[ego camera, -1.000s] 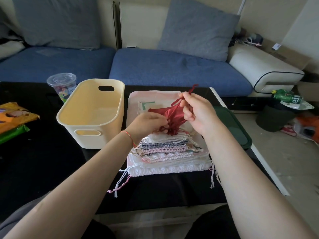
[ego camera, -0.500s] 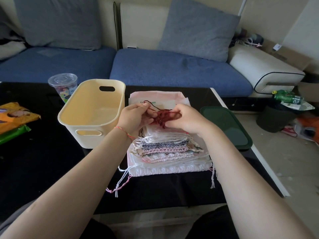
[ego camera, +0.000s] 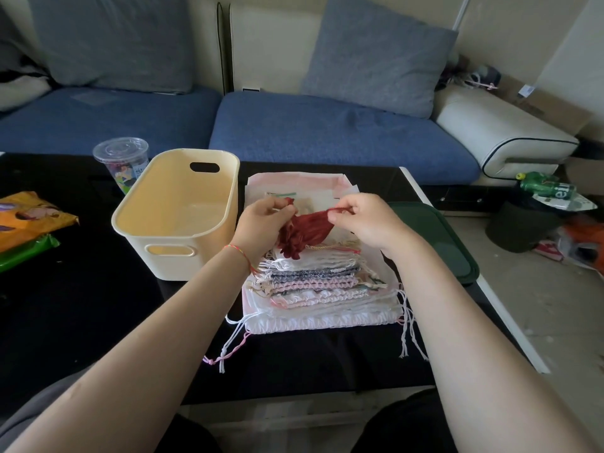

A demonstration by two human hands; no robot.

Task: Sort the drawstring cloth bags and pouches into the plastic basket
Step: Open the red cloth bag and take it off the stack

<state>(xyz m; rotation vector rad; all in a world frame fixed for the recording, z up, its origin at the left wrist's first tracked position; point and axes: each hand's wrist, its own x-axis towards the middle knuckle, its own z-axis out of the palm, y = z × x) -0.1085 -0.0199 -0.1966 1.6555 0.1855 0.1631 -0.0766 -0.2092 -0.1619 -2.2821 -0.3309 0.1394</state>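
Red pouch (ego camera: 304,232) held up over the stack (ego camera: 313,282), stretched between both hands. Left hand (ego camera: 261,222) pinching one upper corner, right hand (ego camera: 367,219) pinching the other; fingers curled on the cloth at each end. Hands apart, the pouch spanning the gap. Gathered lower end of the pouch hanging down, touching or just above the top of the stack; cannot tell which.

Stack of folded drawstring bags on the table (ego camera: 81,305), just right of the basket (ego camera: 183,207). White, grey-patterned and pink ruffled edges showing toward the near side. Largest white bag at the bottom. Cords (ego camera: 228,349) trailing off the near-left corner, white and pink; more white cords off the near-right corner.

Basket cream plastic, upright, handle slots in both end walls. Nothing visible inside. Left wrist just beside its near-right corner.

Thin red-and-yellow string bracelet (ego camera: 240,253) on the left wrist.

Green lid (ego camera: 438,243) flat on the table, right of the stack, partly behind the right forearm.

Clear cup (ego camera: 121,161) with domed lid behind the basket's far-left corner. Orange packet (ego camera: 29,217) and green packet (ego camera: 26,253) at the table's left edge.

Beyond the table, blue sofa (ego camera: 327,132) with grey cushions. On the floor to the right, dark bin (ego camera: 519,227) with a green bottle (ego camera: 545,188) lying on top.
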